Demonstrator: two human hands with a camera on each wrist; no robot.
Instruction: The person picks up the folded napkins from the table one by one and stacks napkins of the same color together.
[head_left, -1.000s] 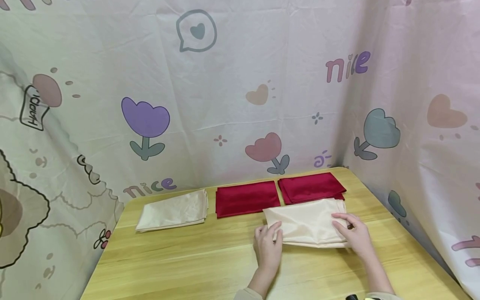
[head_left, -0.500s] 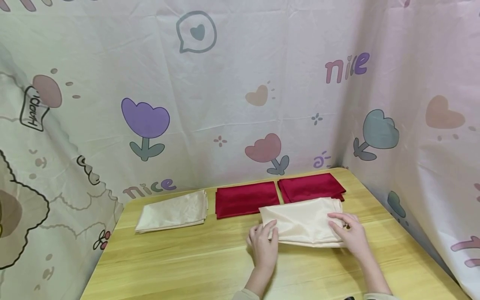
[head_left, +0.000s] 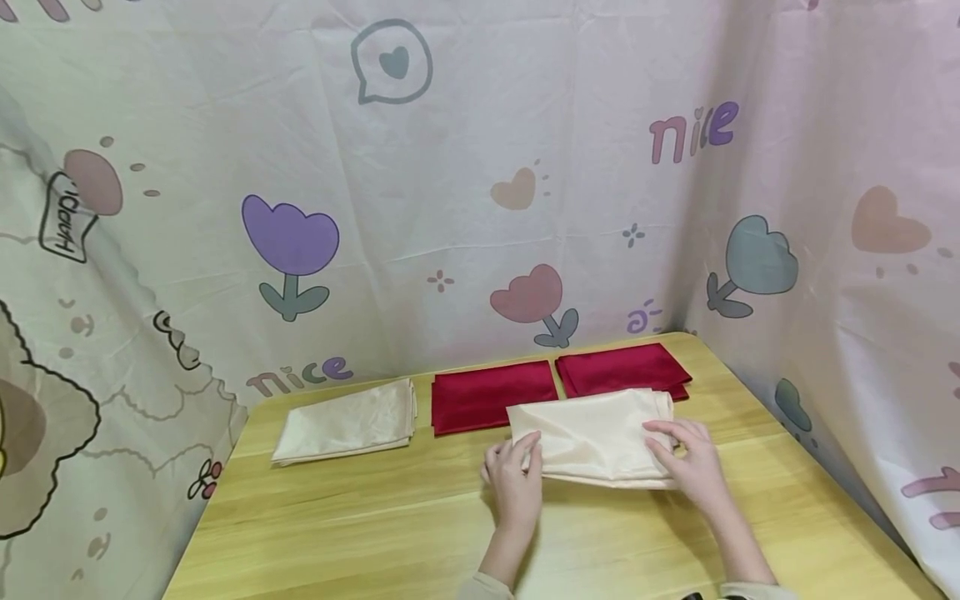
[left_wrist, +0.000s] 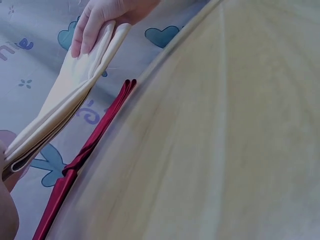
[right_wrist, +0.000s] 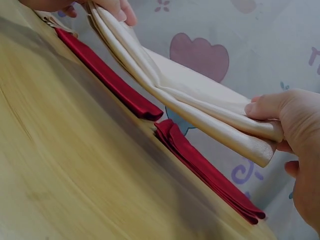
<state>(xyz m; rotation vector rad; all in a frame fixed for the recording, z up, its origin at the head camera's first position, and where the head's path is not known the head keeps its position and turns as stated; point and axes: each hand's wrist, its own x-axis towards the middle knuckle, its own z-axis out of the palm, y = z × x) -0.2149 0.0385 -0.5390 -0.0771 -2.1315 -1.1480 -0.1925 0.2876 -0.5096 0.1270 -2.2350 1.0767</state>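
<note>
A folded cream satin cloth is held up over the table between both hands, its layers stacked and its front edge drooping a little. My left hand pinches its left end, thumb and fingers on either side. At the right end, my right hand grips it with the thumb on the upper face. Seen from the right wrist, the cloth hangs clear of the tabletop, its several folded layers showing along the edge.
Two folded red satin cloths lie side by side at the table's back edge. Left of them is another folded cream cloth. The wooden table is enclosed by a printed fabric curtain.
Both hands have carried the cream cloth leftward and slightly toward the back, keeping their hold on its two ends. The cloths lying on the table have stayed put.
</note>
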